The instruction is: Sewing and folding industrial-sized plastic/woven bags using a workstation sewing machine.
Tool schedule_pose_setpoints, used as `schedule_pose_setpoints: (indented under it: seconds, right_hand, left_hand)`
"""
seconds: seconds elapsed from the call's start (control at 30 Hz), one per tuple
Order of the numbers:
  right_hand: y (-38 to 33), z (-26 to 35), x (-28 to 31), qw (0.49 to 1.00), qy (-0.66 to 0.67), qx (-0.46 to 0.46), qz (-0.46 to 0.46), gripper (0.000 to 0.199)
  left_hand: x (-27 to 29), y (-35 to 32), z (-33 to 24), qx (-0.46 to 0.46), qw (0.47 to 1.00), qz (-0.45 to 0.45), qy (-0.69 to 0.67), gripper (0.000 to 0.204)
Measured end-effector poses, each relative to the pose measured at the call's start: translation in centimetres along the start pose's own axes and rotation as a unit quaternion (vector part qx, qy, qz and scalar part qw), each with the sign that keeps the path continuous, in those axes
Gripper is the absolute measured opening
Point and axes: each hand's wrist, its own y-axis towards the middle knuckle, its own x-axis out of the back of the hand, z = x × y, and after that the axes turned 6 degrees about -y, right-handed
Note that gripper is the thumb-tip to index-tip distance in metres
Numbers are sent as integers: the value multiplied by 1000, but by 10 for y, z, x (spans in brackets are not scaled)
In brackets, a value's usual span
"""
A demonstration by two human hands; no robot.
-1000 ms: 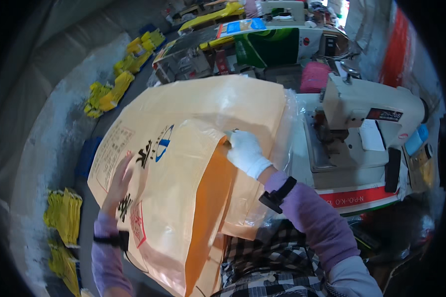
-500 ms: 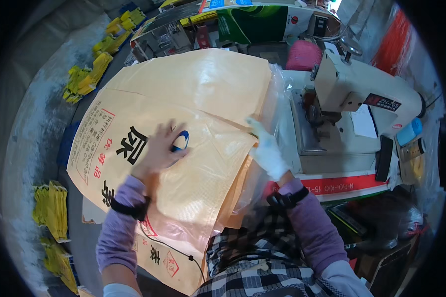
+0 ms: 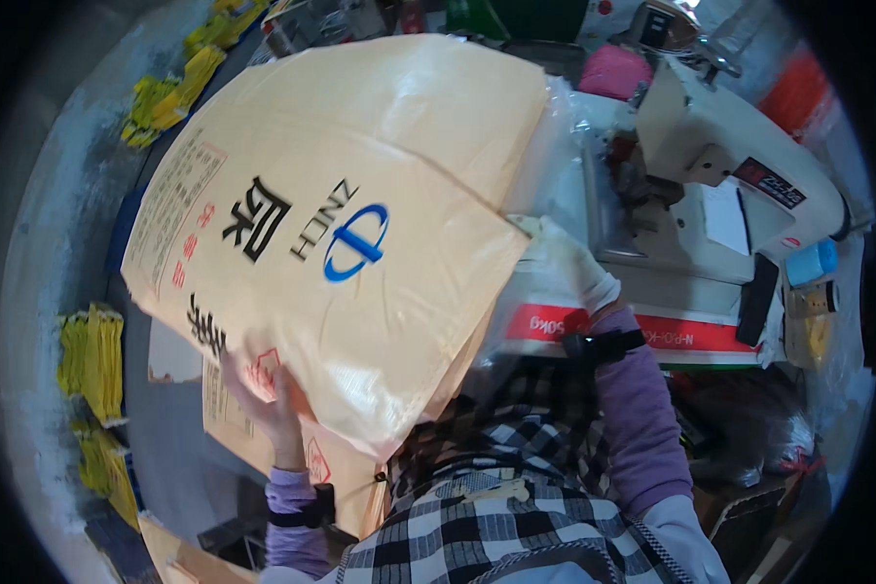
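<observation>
Left hand (image 3: 268,399) grips the lower edge of a large tan woven sack (image 3: 341,224); gloved right hand (image 3: 569,263) pinches its right corner, beside the white sewing machine (image 3: 720,165). The sack hangs spread before the person's chest. Held taut at both edges, its glossy, slippery, crinkled fabric should stay flat. Yellow bundles (image 3: 88,360) lie left.

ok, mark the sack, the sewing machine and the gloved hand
sack (image 3: 360,175), head view, bare upper face of the tan sack.
sewing machine (image 3: 720,136), head view, white arm of the body.
right hand (image 3: 566,261), head view, back of the white glove at the sack's corner.
</observation>
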Motion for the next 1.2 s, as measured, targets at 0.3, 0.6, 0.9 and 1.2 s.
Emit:
schedule_pose_setpoints:
  seconds: [0.3, 0.6, 0.9, 1.2]
  right_hand:
    - [-2, 12, -59, 929, -354, 53, -98, 38]
    - [-54, -16, -227, 851, -476, 222, 23, 42]
    - [-10, -218, -278, 889, -343, -187, 240, 48]
    - [55, -334, -195, 864, -470, -53, 172, 50]
  left_hand:
    - [-8, -188, 116, 570, 611, -10, -549, 62]
    - [266, -242, 109, 397, 849, -314, 154, 45]
    - [392, -424, 86, 543, 647, -97, 526, 45]
    - [266, -472, 191, 672, 678, 68, 290, 37]
